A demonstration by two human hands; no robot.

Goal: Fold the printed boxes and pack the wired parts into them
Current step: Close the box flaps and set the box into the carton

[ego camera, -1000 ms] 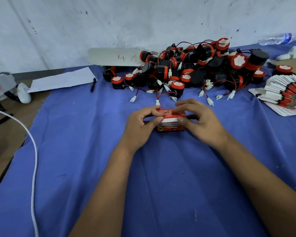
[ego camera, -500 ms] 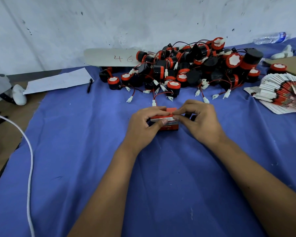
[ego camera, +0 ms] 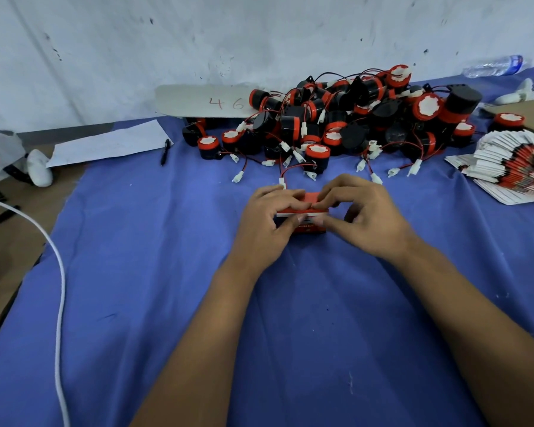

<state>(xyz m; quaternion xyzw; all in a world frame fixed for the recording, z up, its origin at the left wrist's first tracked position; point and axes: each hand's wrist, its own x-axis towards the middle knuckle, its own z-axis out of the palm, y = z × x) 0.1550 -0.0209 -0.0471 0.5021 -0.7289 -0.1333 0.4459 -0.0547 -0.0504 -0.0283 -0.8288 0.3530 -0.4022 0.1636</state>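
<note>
your left hand [ego camera: 267, 223] and right hand [ego camera: 364, 218], forearms angled inward, each keep a curled-finger grip pinching the small red printed box [ego camera: 305, 211] on the blue-covered bench [ego camera: 167, 272], near the wired parts [ego camera: 336, 124].

I could read only "4 6", handwritten in red on the pale cardboard strip [ego camera: 204, 101] against the wall; the print on the box [ego camera: 309, 227] stayed illegible.

A small red printed box [ego camera: 302, 211] is held on the blue cloth; behind it black-and-red wired parts [ego camera: 352, 118] are heaped — flat boxes [ego camera: 512, 171] are fanned at right.
</note>
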